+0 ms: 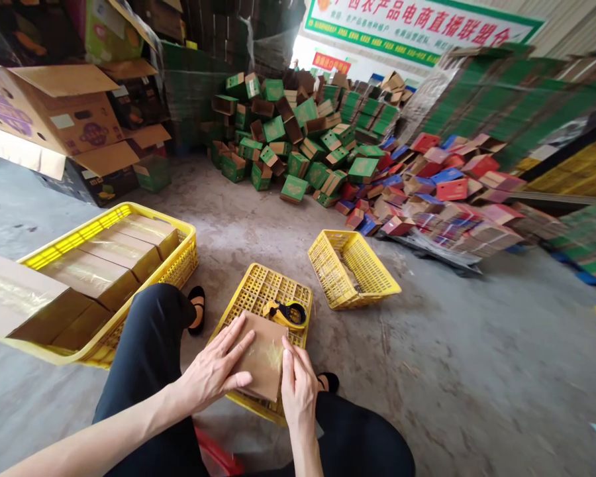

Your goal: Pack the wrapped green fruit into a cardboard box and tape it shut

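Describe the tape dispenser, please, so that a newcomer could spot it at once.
Find the upturned yellow crate between the person's feet. On it, just beyond the cardboard box, lies the tape dispenser. Its black and yellow body and round ring set it apart from the plain box.

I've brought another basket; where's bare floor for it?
Widest: the floor right of the small open crate, nearer than the red and blue boxes. Smaller: between it and the filled crate, before the green boxes. Crowded: the middle crate's top, with carton and tape dispenser.

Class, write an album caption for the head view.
Left hand and right hand on a carton atop a yellow crate.
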The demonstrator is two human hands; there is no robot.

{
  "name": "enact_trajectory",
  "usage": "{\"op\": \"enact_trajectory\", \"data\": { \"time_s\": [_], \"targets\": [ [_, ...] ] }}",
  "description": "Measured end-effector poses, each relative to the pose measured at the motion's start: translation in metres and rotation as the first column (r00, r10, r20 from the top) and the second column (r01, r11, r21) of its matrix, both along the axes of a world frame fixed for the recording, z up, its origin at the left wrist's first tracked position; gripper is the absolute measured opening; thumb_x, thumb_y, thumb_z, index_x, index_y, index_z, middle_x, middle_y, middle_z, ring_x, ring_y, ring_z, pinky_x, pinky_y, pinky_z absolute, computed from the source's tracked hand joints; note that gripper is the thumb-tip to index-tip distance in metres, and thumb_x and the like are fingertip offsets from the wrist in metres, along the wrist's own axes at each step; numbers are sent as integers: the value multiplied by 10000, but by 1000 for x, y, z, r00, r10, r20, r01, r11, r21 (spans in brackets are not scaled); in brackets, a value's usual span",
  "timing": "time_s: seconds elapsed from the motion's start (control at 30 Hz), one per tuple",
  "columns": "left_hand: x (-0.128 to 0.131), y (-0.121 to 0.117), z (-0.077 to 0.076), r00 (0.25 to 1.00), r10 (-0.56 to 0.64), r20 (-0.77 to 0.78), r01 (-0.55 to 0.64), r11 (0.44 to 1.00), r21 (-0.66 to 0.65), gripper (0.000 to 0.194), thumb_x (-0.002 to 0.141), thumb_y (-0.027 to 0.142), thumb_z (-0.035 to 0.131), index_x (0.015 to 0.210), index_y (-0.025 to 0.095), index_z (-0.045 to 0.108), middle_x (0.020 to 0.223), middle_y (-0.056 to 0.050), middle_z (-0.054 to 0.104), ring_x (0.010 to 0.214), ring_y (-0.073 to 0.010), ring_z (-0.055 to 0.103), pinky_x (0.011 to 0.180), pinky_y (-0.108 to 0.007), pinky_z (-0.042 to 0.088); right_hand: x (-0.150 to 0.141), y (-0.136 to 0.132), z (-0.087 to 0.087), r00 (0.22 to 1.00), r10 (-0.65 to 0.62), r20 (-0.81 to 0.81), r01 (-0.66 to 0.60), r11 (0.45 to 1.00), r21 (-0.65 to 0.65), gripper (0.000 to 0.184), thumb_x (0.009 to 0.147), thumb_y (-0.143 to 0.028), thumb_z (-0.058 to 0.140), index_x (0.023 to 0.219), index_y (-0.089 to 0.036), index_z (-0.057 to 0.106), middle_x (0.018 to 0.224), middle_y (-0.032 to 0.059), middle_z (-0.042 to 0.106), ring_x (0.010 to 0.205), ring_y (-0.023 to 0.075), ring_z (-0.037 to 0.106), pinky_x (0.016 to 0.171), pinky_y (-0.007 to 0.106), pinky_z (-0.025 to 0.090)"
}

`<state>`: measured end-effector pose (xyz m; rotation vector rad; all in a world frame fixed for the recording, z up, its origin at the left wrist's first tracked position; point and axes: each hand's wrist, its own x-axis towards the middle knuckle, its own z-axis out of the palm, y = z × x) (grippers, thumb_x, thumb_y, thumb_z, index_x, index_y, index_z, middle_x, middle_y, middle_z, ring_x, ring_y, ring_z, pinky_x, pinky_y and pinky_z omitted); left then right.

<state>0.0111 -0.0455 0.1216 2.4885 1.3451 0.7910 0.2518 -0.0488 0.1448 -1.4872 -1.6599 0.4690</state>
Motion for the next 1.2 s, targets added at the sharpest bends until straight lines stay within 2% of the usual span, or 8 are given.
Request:
{"op": "enact_trajectory", "data": {
  "time_s": [0.1, 0.23, 0.37, 0.5, 0.63, 0.77, 0.93, 1.2],
  "targets": [
    [-3, -3, 1, 998, -9, 56, 12, 998, -59, 825, 1038, 704, 400, 1716, 350, 89, 1787, -62, -14, 1587, -359, 318, 1231, -488, 441, 1, 1, -4, 970, -105, -218, 71, 985, -159, 571, 1051, -596, 472, 1435, -227, 680, 1304, 137, 764, 1207, 287, 729, 1029, 402, 592],
    [-9, -10, 0, 993, 3, 119, 18, 984, -177, 768, 1075, 649, 375, 1714, 367, 55, 1780, -44, -54, 1563, -311, 376, 1194, -396, 481, 1, -11, -17, 851, -239, -468, 70, 934, -351, 663, 1015, -677, 493, 1428, -195, 685, 1309, 149, 766, 1179, 316, 746, 947, 412, 635],
    [-8, -9, -2, 991, 12, 134, 12, 985, -174, 794, 1077, 602, 443, 1716, 342, 51, 1779, -86, 34, 1537, -319, 416, 1157, -395, 513, -3, -18, -24, 934, -170, -316, 97, 967, -235, 560, 1038, -623, 503, 1339, -220, 751, 1419, 130, 708, 1341, 305, 651, 1115, 415, 547],
    [-5, -6, -2, 990, 41, 132, -23, 991, -135, 800, 1081, 622, 391, 1724, 275, 64, 1769, -147, 113, 1542, -324, 407, 1172, -413, 495, -4, -14, -24, 992, -107, -66, 102, 992, -75, 508, 1103, -509, 410, 1421, -223, 686, 1410, 136, 708, 1309, 266, 676, 1095, 399, 563],
    [-1, -6, -2, 992, 54, 111, -42, 994, -102, 832, 1077, 650, 364, 1725, 249, 30, 1768, -166, 122, 1543, -319, 408, 1172, -402, 494, -1, -11, -21, 991, -37, 128, 35, 999, 19, 486, 1120, -446, 396, 1496, -225, 612, 1416, 125, 701, 1296, 242, 682, 1088, 365, 563],
    [2, -8, -3, 994, 69, 85, -62, 994, -88, 886, 1053, 695, 376, 1725, 241, 18, 1773, -176, 76, 1538, -335, 419, 1166, -396, 499, -6, -15, -17, 968, -31, 250, 33, 999, -2, 536, 1111, -470, 423, 1587, -236, 501, 1492, 126, 652, 1327, 271, 660, 1094, 394, 561],
    [4, -13, -7, 996, 79, 52, -76, 995, -59, 900, 1052, 690, 370, 1723, 221, -3, 1772, -190, 72, 1510, -339, 467, 1135, -371, 524, -15, -26, -17, 962, -69, 264, 61, 997, 36, 605, 1115, -473, 391, 1659, -208, 362, 1584, 158, 558, 1402, 308, 597, 1109, 461, 551],
    [1, -13, -6, 993, 58, 105, -52, 997, -62, 939, 1039, 681, 435, 1716, 260, -61, 1764, -185, 90, 1533, -363, 421, 1120, -441, 547, -7, -18, -35, 969, -94, 229, 97, 995, -1, 546, 1116, -496, 351, 1484, -200, 625, 1401, 163, 712, 1288, 310, 679, 1062, 464, 579]
  ]
}}
